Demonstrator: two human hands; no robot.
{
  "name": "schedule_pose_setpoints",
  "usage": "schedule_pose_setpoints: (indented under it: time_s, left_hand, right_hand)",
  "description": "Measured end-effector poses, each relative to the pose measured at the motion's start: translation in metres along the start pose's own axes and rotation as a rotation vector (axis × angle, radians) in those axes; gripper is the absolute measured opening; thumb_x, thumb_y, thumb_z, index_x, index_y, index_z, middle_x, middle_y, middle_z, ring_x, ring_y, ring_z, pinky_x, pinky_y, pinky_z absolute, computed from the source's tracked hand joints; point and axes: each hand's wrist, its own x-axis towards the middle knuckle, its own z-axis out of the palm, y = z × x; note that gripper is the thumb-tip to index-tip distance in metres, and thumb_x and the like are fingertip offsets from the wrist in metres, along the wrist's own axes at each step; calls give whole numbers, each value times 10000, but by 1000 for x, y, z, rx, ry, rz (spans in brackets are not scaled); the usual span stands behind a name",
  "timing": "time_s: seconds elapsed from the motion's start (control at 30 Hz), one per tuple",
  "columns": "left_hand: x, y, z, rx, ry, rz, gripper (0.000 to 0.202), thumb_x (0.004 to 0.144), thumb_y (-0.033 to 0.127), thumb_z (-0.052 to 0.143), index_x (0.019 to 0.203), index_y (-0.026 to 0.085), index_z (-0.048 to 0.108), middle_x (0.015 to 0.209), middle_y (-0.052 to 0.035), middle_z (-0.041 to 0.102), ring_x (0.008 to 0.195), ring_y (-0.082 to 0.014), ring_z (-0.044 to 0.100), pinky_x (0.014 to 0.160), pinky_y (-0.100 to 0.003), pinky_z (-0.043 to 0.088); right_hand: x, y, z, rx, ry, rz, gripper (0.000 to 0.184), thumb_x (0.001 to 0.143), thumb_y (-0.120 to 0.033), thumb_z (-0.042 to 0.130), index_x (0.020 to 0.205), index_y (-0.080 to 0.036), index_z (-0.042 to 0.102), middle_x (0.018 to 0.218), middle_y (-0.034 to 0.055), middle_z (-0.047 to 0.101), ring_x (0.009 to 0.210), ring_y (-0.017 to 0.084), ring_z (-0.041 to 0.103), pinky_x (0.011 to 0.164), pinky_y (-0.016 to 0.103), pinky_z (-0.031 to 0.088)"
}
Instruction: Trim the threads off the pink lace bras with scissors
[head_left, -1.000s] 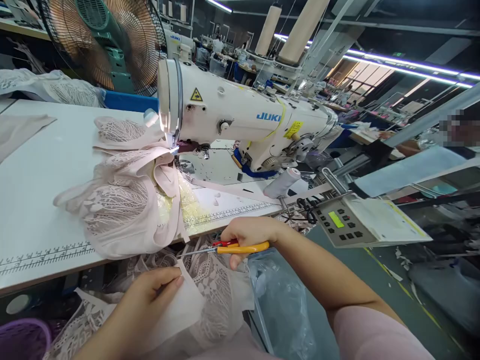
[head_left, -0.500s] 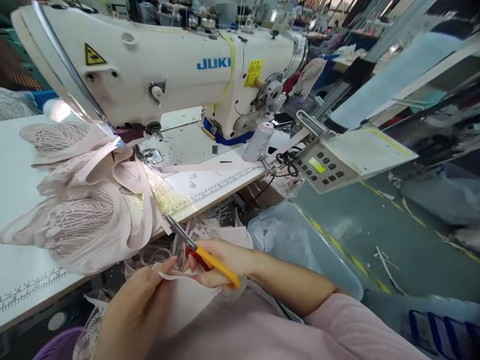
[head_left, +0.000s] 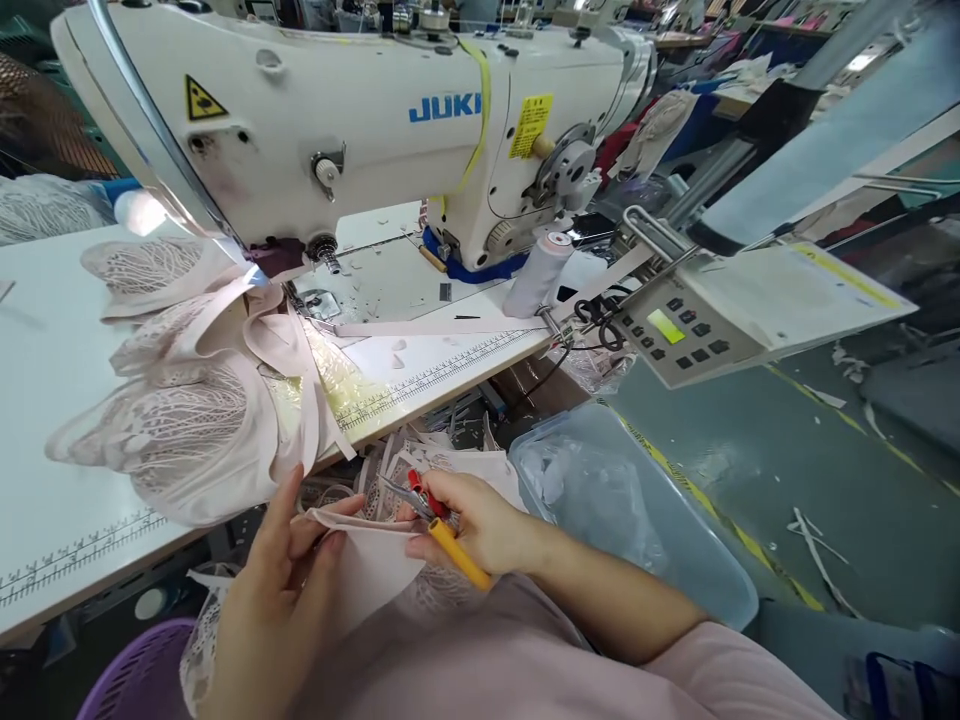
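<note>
My left hand pinches a pale pink fabric piece between thumb and fingers, its index finger raised. My right hand is closed round scissors with one orange and one red handle. Their blades point up and left, just above the fabric's top edge. My right thumb and fingertips also touch the fabric's right end. Lace hangs below that end, partly hidden by the hand. On the table to the left lie pale pink lace bra pieces, whose straps reach under the sewing machine.
A control panel juts out right of the machine, near a thread cone. Below the table edge are a clear plastic bin and lace cloth. A purple basket stands at lower left.
The scissors have swung down and turned, bringing their blades closer to the fabric. My left index finger has lifted and straightened. The view has shifted slightly, moving the machine rightward in the picture.
</note>
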Motion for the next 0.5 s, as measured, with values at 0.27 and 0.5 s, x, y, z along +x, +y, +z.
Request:
schedule_pose_setpoints:
  time_s: [0.27, 0.5]
  left_hand:
    - [4, -9, 2, -142, 71, -4, 278, 745, 377, 662, 985, 237, 670, 1457, -69, 425, 869, -189, 637, 619, -259, 527]
    - [6, -22, -8, -114, -98, 16, 152, 761, 349, 636, 798, 236, 731, 988, -65, 724, 895, -224, 655, 754, -280, 516]
  right_hand:
    - [-2, 7, 11, 8, 153, -2, 238, 746, -324, 588, 701, -202, 389, 637, -36, 409, 558, 103, 362, 515, 226, 321]
    - [-4, 7, 14, -28, 202, 4, 212, 736, -327, 564, 713, -201, 395, 688, 5, 463, 605, 132, 408, 550, 257, 355]
